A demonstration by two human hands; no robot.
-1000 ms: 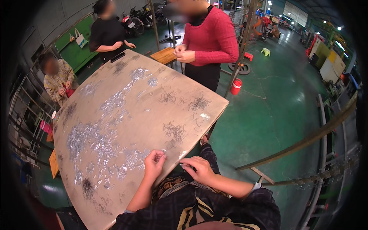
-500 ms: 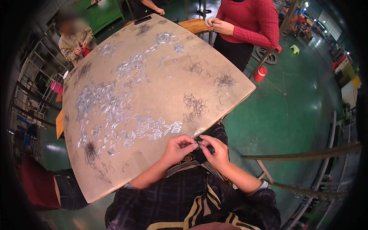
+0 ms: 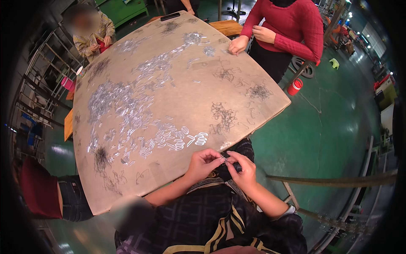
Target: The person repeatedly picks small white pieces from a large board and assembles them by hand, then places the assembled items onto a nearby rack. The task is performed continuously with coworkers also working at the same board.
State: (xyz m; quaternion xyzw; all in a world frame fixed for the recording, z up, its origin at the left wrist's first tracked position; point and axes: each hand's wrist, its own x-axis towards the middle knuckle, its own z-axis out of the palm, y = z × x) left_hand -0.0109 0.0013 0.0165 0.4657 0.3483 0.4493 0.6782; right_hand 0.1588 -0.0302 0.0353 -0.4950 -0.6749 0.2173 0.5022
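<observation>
My left hand and my right hand meet just over the table's near edge, each closed in a pinch. Between their fingertips is a small thin metal piece, mostly hidden by the fingers, so its exact shape cannot be made out. Just beyond my left hand lie shiny oblong metal loops, the nearest of a wide scatter of silver loops across the tabletop. A tangle of thin dark wire pieces rests beyond my fingers.
The brown-topped table also bears dark wire heaps and a black oblong object. Across it stands a person in a red sweater; another wears a plaid shirt. A red bucket is on the green floor. A metal rail is at right.
The person in red has lowered one hand onto the table; before, both hands were together above it. My hands remain pinched together, their fingers slightly shifted. The whole view has shifted a little.
</observation>
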